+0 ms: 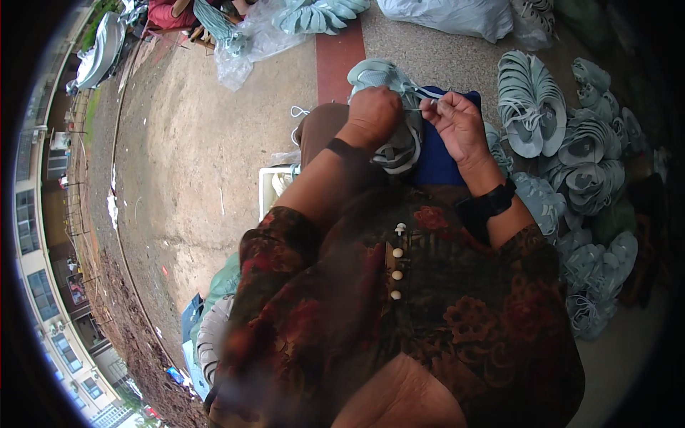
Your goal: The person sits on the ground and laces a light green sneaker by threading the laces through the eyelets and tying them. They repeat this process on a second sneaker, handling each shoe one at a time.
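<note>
A pale blue and grey shoe upper (377,73) lies across my lap, over a dark blue cloth (437,153). My left hand (374,116) is closed on the upper, its back turned up and its fingertips mostly hidden. To the right, my right hand (457,123) pinches a thin, light shoelace (412,108) between thumb and fingers. The lace runs toward my left hand and the upper. The lower part of the upper, with a grey and white edge, shows below my left wrist.
Nested stacks of pale blue shoe uppers (531,103) stand on the floor at the right, with bundled uppers (546,203) nearer me. A white-rimmed container (265,194) sits beside my left knee. Farther off are plastic bags (446,18) and another person's red sleeve (170,13).
</note>
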Demonstrator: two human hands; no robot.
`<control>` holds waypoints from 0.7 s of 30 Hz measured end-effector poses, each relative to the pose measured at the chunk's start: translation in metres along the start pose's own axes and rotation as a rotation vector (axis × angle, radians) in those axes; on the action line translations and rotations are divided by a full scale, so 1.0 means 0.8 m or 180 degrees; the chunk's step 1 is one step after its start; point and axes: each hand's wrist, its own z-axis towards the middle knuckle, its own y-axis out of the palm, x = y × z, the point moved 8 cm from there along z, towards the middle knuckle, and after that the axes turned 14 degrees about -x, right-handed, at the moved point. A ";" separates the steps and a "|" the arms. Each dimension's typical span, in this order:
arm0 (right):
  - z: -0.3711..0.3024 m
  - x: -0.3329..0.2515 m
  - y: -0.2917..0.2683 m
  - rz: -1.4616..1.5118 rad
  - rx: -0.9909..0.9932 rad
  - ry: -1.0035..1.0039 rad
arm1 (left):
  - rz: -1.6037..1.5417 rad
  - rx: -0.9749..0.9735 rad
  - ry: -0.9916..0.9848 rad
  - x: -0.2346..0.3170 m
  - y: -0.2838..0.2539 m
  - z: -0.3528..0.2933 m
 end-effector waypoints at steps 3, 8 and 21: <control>-0.015 -0.046 -0.051 -0.0433 0.0449 -0.0202 | -0.0004 0.0085 -0.0134 -0.076 -0.003 -0.062; -0.242 -0.224 -0.392 -0.3109 0.2432 -0.0214 | 0.0403 -0.0361 -0.2557 -0.339 0.059 -0.331; -0.013 -0.081 -0.112 -0.3814 0.0383 0.0588 | -0.0978 0.0525 -0.2009 -0.237 0.077 -0.209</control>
